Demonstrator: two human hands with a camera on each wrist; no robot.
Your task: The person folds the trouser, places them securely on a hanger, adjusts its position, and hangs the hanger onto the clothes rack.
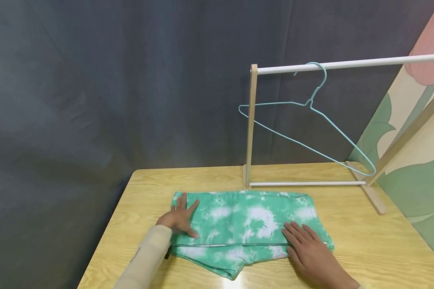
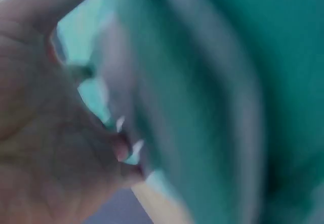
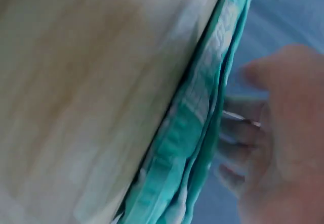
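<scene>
A folded pair of green-and-white tie-dye trousers lies across the wooden table, with a pointed flap at the near edge. My left hand rests on the left end, fingers and thumb spread. Over the near right part lies my right hand, its fingers fairly straight and close together. In the left wrist view, the cloth is blurred beside the palm. The right wrist view shows the layered edge of the trousers on the tabletop, with the right hand beside it.
Behind the trousers at the right stands a wooden rack with a white rail. A light-blue hanger hangs from that rail. A dark curtain backs the table, and a painted panel borders its right side.
</scene>
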